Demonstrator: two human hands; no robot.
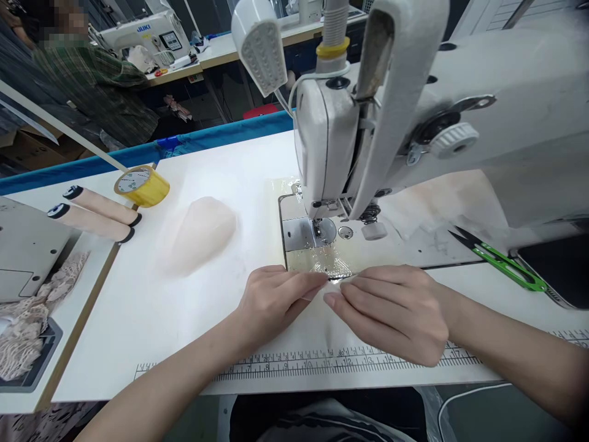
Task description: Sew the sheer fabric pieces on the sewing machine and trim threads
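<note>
My left hand (pixel 271 301) and my right hand (pixel 396 313) meet just in front of the metal needle plate (pixel 299 234) of a white sewing machine (pixel 324 141). Fingers and thumb are pinched together on both. Between the fingertips a little of a thin, pale, sheer fabric piece (pixel 338 280) shows; most of it is covered by the fingers. A cut piece of beige sheer fabric (pixel 205 233) lies flat to the left, apart from my hands. More sheer fabric (pixel 448 199) lies under the machine's arm.
Green-handled scissors (pixel 510 264) lie at the right beside a dark flat object (pixel 556 270). Two beige thread spools (pixel 92 222) and a yellow tape roll (pixel 150 187) sit at the left. A printed ruler (pixel 308 367) runs along the front edge. Another person (pixel 96 86) sits behind, far left.
</note>
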